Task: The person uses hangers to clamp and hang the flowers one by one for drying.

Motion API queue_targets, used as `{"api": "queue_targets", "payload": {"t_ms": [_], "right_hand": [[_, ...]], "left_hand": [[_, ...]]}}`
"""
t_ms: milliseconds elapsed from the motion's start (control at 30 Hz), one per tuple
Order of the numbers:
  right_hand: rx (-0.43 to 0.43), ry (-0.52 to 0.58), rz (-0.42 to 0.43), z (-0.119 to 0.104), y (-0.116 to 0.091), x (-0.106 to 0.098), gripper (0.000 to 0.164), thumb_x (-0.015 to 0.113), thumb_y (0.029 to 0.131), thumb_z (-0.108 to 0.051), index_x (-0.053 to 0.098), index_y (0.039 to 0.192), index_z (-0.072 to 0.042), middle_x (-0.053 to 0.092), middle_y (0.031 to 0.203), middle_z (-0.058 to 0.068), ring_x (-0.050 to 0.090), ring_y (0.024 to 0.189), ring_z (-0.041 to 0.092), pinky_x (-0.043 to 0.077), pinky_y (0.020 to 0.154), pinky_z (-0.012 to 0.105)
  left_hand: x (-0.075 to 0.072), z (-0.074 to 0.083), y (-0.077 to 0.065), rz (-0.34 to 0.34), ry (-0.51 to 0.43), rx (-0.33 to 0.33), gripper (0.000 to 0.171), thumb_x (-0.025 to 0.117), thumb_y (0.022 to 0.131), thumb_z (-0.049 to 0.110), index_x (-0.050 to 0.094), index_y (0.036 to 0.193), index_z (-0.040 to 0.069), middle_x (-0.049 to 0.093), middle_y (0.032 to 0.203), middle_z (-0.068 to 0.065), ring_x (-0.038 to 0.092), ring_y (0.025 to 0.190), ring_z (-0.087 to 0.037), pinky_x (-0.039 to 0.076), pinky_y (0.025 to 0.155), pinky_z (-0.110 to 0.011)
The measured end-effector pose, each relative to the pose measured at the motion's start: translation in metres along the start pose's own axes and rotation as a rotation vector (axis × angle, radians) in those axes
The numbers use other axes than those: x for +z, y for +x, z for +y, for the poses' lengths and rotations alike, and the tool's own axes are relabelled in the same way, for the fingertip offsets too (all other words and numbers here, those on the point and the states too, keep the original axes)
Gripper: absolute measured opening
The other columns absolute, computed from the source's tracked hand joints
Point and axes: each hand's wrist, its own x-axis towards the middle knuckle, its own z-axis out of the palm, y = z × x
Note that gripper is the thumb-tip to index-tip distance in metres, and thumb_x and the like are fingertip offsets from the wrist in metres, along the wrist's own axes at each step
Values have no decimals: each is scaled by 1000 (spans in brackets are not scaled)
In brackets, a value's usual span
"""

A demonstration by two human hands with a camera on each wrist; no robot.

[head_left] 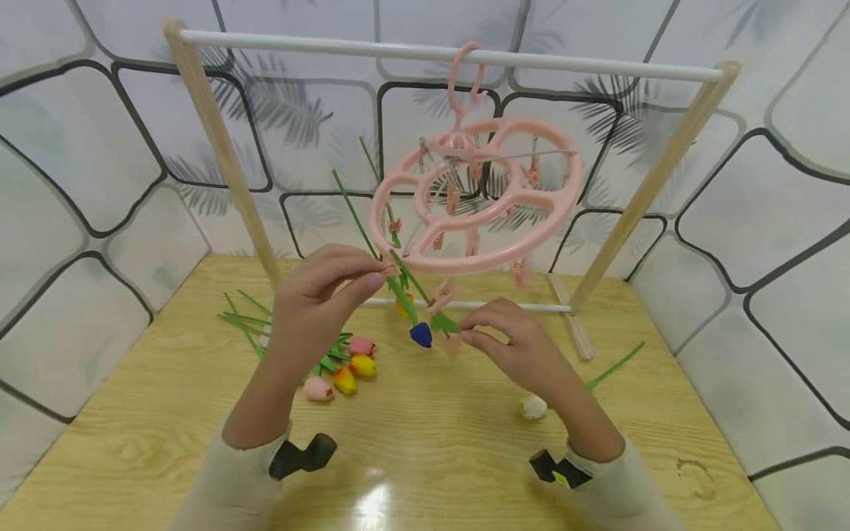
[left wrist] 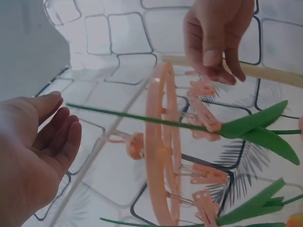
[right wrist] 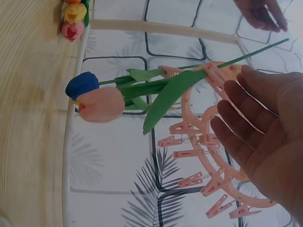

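A pink round clip hanger (head_left: 474,263) hangs tilted from a white rod. One of its clips (right wrist: 216,75) grips the stem of a light pink tulip (right wrist: 102,105), which hangs flower down. Beside it hang a blue tulip (head_left: 421,335) and a yellow-orange tulip (head_left: 404,304), also clipped. Close to the pink tulip's stem end is my left hand (head_left: 322,287), its fingers loosely bent and apart from the stem in the left wrist view. My right hand (head_left: 518,343) is near that tulip's leaf and clip, fingers relaxed, with nothing held in the right wrist view.
The white rod (head_left: 319,46) rests on wooden side posts. Several tulips (head_left: 345,380) lie in a bunch at the table's left. A white tulip (head_left: 533,406) lies at the right, partly behind my right forearm. Other clips dangle around the hanger.
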Motion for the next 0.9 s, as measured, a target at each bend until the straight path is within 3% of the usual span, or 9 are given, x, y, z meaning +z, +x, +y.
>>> {"api": "queue_targets", "payload": {"t_ms": [133,267,467,667,900], "right_hand": [[55,-33,-12,4,-10,-10,19,75,89,-2,74,105,-13,71,103,-4,63,98,12,54,82,26],[50,-56,10,9,-17,-16,22,76,87,0,74,104,-15,72,101,-2,64,95,11,55,79,28],[54,-76,-3,12,-27,-24,21,77,84,3,75,100,-10,73,99,-2,65,95,13,53,82,26],[119,-144,-36,16,-47,-36,25,78,85,-1,74,102,-19,71,101,-7,65,96,10,55,81,26],[268,-208,-107,27,-76,-57,21,75,91,-10,72,105,-26,69,104,-14,64,97,4,56,80,26]], "left_hand": [[12,20,-2,23,-86,144,17,71,94,9,74,99,-7,71,105,-1,66,100,-18,58,87,-26],[32,26,-1,-6,-37,191,18,71,95,14,75,101,-3,71,102,-8,66,98,-17,56,85,-25],[57,11,8,-89,140,140,19,76,89,3,75,108,3,71,108,-9,65,106,-19,52,93,-32],[63,-11,23,-76,246,156,21,77,87,1,76,108,4,71,108,-9,65,113,-22,50,105,-35],[63,-32,35,-104,301,167,22,77,90,8,75,111,4,69,111,-9,67,105,-18,55,93,-29]]}}
